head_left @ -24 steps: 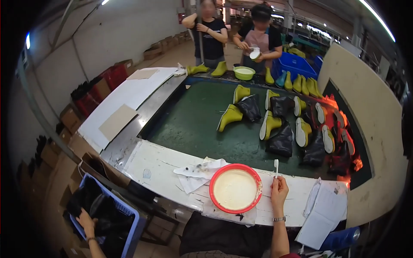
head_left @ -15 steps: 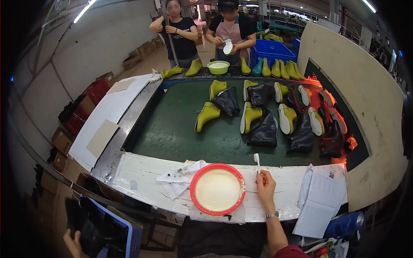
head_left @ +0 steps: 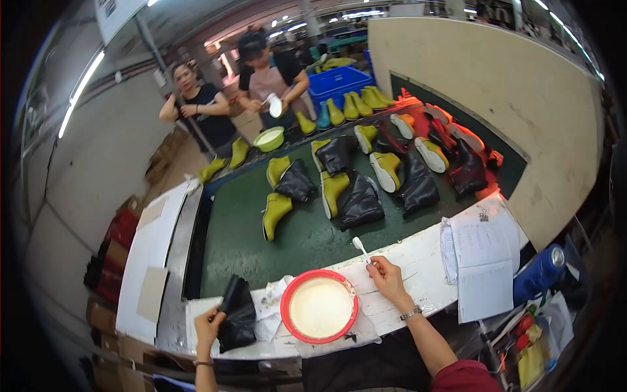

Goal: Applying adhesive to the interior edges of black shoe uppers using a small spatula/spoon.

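Note:
My left hand point(head_left: 209, 325) grips a black leather boot upper point(head_left: 238, 317) by its edge, over the left part of the white table edge. Between the fingers of my right hand point(head_left: 388, 281) is a white brush point(head_left: 359, 246), shaped like a toothbrush, its head pointing up and left. A red basin point(head_left: 285, 306) of cream-coloured liquid point(head_left: 320, 308) stands between my hands. Beside it, a stained white cloth point(head_left: 269, 307) lies partly behind the boot upper. On the green belt point(head_left: 238, 242), yellow-green boot lasts point(head_left: 277, 212) with pale soles are laid out beside black boot uppers point(head_left: 361, 201).
Across the belt, one person point(head_left: 271, 81) works on a white-soled last and another point(head_left: 201, 108) stands by a pole. A green basin point(head_left: 268, 139), standing lasts and a blue crate point(head_left: 336, 85) are there. Reddish light glows at right. Papers point(head_left: 483, 264) and a blue bottle point(head_left: 541, 271) lie right.
My left hand has brought the black boot upper from above the blue crate at lower left up to the table. The view has tilted; my right hand still holds the brush.

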`<state>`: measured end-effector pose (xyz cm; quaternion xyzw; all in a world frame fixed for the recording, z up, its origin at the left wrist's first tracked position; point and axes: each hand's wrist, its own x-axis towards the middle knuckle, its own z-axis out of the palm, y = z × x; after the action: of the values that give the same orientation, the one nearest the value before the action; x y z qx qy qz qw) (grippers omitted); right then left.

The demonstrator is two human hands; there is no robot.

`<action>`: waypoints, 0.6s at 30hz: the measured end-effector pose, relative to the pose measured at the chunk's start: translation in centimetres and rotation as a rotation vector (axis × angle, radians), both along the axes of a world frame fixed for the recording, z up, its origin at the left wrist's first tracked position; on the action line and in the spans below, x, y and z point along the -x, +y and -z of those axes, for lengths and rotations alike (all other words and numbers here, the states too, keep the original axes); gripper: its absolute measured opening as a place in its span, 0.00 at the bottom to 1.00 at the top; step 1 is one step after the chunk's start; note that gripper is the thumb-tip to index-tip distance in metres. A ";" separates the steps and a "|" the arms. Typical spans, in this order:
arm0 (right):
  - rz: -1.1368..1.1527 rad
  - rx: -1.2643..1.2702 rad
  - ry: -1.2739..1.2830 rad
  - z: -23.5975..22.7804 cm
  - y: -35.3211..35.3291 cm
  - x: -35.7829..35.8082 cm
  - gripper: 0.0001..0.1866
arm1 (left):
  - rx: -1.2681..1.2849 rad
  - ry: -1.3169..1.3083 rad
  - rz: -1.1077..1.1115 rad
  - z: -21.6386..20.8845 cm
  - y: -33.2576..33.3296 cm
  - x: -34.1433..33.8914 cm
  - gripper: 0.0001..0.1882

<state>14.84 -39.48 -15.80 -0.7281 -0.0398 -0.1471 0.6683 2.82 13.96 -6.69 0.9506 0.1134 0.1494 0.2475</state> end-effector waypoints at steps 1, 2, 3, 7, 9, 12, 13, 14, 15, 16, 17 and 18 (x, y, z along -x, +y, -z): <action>-0.022 0.039 -0.005 -0.7 0.1 -0.3 0.11 | 0.018 0.074 -0.044 2.4 2.2 -0.4 0.22; 0.010 0.043 -0.013 -0.8 -0.4 -0.4 0.11 | -0.060 0.144 -0.016 3.4 3.5 -1.6 0.23; 0.002 0.058 0.009 -0.8 -0.6 -0.3 0.11 | -0.137 0.216 0.008 4.0 4.4 -2.9 0.24; -0.034 -0.024 0.056 -1.1 0.3 0.1 0.11 | -0.089 -0.126 0.024 2.2 6.8 -6.1 0.16; -0.042 0.043 0.056 -0.9 0.7 0.0 0.11 | -0.059 -0.256 0.020 2.8 7.1 -8.6 0.14; -0.011 -0.039 0.144 -0.9 0.4 0.1 0.11 | 0.845 -0.359 -0.280 5.8 3.2 -12.7 0.17; -0.038 -0.030 0.140 -1.4 1.2 0.1 0.11 | 0.888 -0.359 -0.271 9.0 4.5 -12.1 0.17; -0.016 -0.021 0.126 -1.5 1.3 0.2 0.11 | 0.953 -0.388 -0.331 9.7 4.8 -12.3 0.18; 0.006 -0.013 0.113 -1.6 1.4 0.3 0.11 | 1.015 -0.416 -0.391 10.2 5.1 -12.3 0.19; 0.023 -0.021 0.108 -1.6 1.2 0.4 0.10 | 1.057 -0.465 -0.355 9.7 4.9 -12.2 0.20; 0.035 -0.018 0.107 -1.6 1.0 0.6 0.10 | 1.084 -0.505 -0.356 9.7 4.8 -11.6 0.22; 0.022 -0.030 0.112 -1.5 0.7 0.5 0.10 | 1.120 -0.519 -0.388 9.5 4.0 -11.4 0.23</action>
<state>14.29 -38.77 -14.32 -0.7254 0.0079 -0.1141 0.6787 14.18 17.99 -16.15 0.5725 0.2805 0.3345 0.6940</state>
